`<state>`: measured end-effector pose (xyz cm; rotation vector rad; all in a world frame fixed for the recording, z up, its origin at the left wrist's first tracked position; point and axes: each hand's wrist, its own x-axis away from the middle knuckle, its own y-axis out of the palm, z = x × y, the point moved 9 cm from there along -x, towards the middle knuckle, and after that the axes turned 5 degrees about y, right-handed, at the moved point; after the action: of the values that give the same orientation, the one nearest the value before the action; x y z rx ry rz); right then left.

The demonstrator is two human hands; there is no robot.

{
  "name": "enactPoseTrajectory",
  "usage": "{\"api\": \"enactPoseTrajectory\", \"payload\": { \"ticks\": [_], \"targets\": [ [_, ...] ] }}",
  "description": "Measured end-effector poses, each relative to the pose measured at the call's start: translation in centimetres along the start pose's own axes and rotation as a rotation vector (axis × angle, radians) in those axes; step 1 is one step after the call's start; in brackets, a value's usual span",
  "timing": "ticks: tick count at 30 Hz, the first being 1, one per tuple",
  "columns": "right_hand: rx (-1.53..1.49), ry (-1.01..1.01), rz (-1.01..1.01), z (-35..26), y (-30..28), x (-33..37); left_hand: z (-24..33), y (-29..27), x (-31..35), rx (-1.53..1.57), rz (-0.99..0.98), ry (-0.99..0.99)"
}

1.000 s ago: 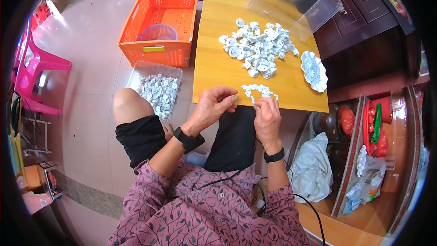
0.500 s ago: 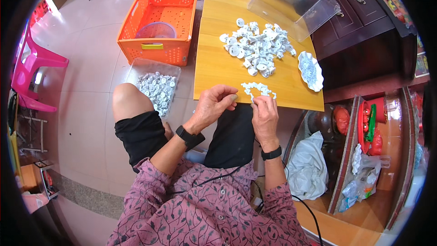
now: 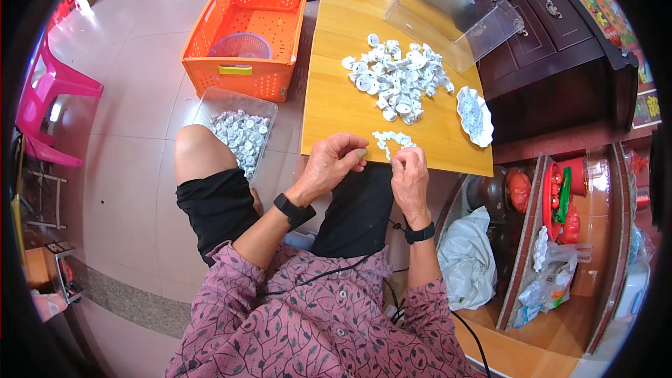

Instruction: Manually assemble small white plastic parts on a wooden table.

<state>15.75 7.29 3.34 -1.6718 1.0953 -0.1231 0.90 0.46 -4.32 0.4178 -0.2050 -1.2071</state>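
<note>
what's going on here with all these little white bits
A person is at a yellow table, working by hand with small white pieces near its edge. The right hand has its fingertips right by those pieces; the left hand is beside it, thumb and fingers brought together. Whether either grips a piece is too small to tell. Beyond lies a heap of larger white parts, and similar-looking parts fill much of a clear bin on the floor.

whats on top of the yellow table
On the yellow table are a heap of white parts, tiny white pieces by the right hand, a scalloped dish of pale pieces and, farther back, a clear box. Anything beneath the heap is covered.
</note>
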Motion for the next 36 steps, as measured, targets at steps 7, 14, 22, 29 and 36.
{"api": "enactPoseTrajectory", "payload": {
  "ticks": [7, 14, 22, 29, 36],
  "targets": [
    [0.022, -0.011, -0.001, -1.9, -0.1, 0.4, 0.7, -0.3, 0.2, -0.023, 0.015, 0.045],
    [0.101, -0.101, 0.034, -1.8, -0.3, 0.7, 1.0, -0.1, 0.3, -0.083, 0.005, 0.087],
    [-0.029, 0.069, -0.02, 0.8, -0.1, -0.6, 0.8, 0.0, 0.5, -0.081, -0.003, 0.059],
    [-0.134, 0.199, -0.059, 0.7, -0.2, -0.1, 1.1, 0.0, 0.5, -0.11, -0.039, 0.041],
    [0.099, -0.099, 0.0, -2.5, -0.5, 0.3, 1.3, -0.2, 0.4, -0.154, -0.02, 0.113]
  ]
}}
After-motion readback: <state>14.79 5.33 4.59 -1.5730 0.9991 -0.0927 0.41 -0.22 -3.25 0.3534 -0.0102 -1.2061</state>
